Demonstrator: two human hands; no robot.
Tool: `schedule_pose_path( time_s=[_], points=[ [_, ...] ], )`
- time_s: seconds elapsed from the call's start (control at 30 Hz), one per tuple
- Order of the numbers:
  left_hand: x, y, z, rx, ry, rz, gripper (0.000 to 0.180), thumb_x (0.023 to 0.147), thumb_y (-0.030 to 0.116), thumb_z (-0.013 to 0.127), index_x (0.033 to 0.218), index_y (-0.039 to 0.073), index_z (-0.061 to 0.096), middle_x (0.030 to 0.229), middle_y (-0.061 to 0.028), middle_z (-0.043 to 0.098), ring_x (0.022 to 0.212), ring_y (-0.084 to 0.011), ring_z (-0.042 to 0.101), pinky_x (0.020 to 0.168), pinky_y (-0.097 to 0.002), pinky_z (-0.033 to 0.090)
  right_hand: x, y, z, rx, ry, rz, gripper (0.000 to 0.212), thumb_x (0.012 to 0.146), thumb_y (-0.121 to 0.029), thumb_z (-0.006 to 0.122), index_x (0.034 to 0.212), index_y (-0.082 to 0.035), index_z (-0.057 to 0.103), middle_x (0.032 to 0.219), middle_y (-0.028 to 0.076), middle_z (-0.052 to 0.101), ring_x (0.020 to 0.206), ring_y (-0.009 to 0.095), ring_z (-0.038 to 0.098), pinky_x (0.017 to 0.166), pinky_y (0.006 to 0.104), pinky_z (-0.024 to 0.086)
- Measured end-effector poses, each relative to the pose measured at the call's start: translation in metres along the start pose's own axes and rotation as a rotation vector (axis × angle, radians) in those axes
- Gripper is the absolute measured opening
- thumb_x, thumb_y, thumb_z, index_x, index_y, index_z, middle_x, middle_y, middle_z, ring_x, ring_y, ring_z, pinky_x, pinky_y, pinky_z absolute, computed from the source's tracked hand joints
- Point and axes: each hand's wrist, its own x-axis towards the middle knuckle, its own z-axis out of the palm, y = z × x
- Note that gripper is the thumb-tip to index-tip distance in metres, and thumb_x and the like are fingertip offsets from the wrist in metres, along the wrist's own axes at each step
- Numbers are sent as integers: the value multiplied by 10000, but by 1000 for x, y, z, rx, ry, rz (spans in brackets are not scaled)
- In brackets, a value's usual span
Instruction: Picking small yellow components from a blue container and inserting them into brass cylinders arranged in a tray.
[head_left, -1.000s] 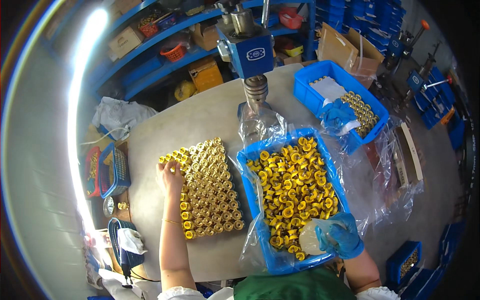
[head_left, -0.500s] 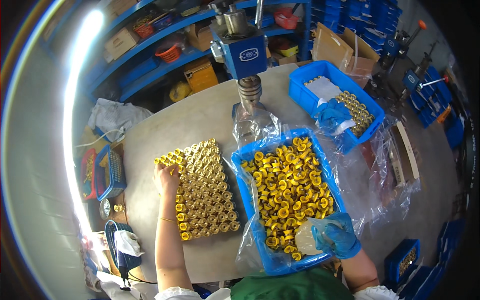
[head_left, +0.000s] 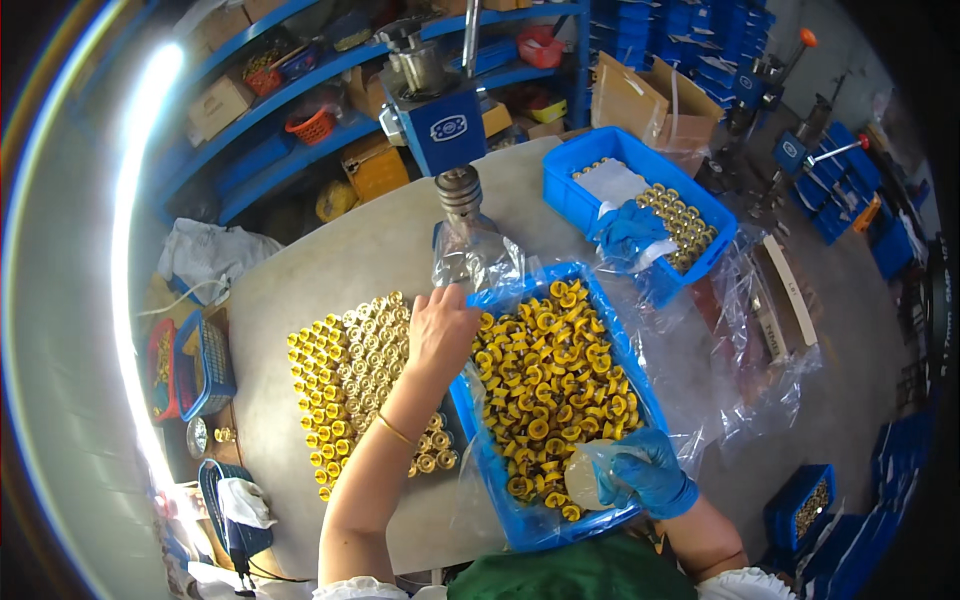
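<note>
My bare left hand [head_left: 443,335] hovers over the upper left edge of the blue bin [head_left: 652,385], fingers bent and close together. The fingertips are hidden, so I cannot tell if anything is in them. The bin holds a loose heap of yellow cap-like pieces [head_left: 560,375]. Left of it stands a block of brass-coloured round fittings [head_left: 375,345]; its left columns carry yellow pieces [head_left: 322,385]. My forearm covers part of the block. My right hand [head_left: 655,475], in a blue glove, is closed on a translucent whitish plastic piece [head_left: 590,475] at the bin's lower right corner.
Behind the bin stands a blue press [head_left: 450,130], clear plastic film [head_left: 480,262] at its base. A second blue bin [head_left: 570,195] at the far right holds brass fittings and a blue glove [head_left: 632,232]. Plastic sheeting [head_left: 735,340] lies to the right. Baskets [head_left: 210,365] stand at the left edge.
My left hand has moved right, from the block's far left corner to the bin's edge. More yellow pieces on the block show now. My right hand keeps its hold; the view has shifted slightly.
</note>
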Motion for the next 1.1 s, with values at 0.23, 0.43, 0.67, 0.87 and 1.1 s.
schedule_pose_path(
  time_s=[0.23, 0.43, 0.67, 0.87, 1.1],
  points=[
    [-3, 19, -25, 63, -43, 62, 61, 665, 75, 525, 605, 64, 523, 720, -66, 458, 743, -220, 476, 617, -340, 356, 3, 6, -4, 99, 46, -35, 297, 768, -228, 555, 617, 27, 543, 533, 121, 539, 413, 144, 529, 378, 213, 413],
    [-45, 55, -57, -825, -197, -312, 213, 823, 159, 503, 673, 9, 504, 603, -63, 438, 503, -166, 412, 456, -277, 332, 9, -1, -3, -48, -12, 1, 249, 797, -196, 517, 754, 39, 588, 615, 94, 579, 465, 106, 519, 431, 205, 399],
    [-88, 98, -61, -2148, -293, -992, 66, 814, 68, 519, 879, 69, 523, 724, 41, 495, 508, -2, 324, 413, -141, 224, 10, 13, 1, -225, -21, -130, 191, 818, -166, 524, 763, -1, 604, 601, 29, 593, 470, 56, 499, 430, 206, 389],
    [-94, 111, -55, -2401, -229, -961, 107, 791, 48, 531, 894, 76, 529, 751, 17, 512, 556, -35, 356, 423, -143, 251, 8, 12, 1, -200, -7, -93, 175, 821, -147, 513, 829, 5, 601, 594, 28, 592, 481, 57, 510, 439, 210, 403],
    [-96, 113, -57, -2423, -232, -958, 106, 798, 63, 514, 903, 69, 531, 783, 3, 526, 582, -58, 378, 453, -153, 295, 7, 15, 1, -194, 14, -96, 180, 813, -130, 519, 905, 2, 600, 588, 29, 587, 490, 59, 510, 452, 213, 411]
  ],
)
